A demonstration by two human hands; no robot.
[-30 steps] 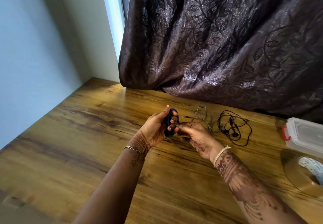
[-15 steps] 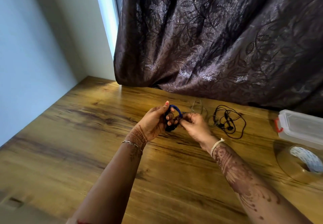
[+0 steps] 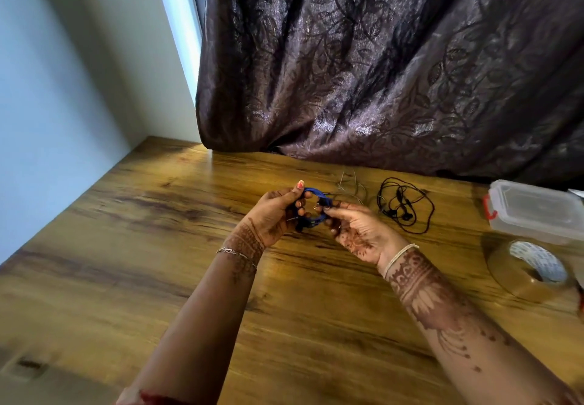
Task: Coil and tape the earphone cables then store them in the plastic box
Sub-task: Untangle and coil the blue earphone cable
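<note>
Left hand (image 3: pixel 275 218) grips the blue earphone coil (image 3: pixel 317 192) just above the table, and right hand (image 3: pixel 360 237) pinches the coil's right side. Black earphones (image 3: pixel 404 205) lie loose nearby; plastic box (image 3: pixel 537 215) with lid on and tape roll (image 3: pixel 534 265) sit far right. Risk: when one hand lets go to reach the tape, the springy loops likely unwind.

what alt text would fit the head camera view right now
A person's left hand and right hand hold a small coil of blue earphone cable above a wooden table. Loose black earphones lie just beyond; a clear lidded plastic box and a brownish tape roll sit at the right.
</note>
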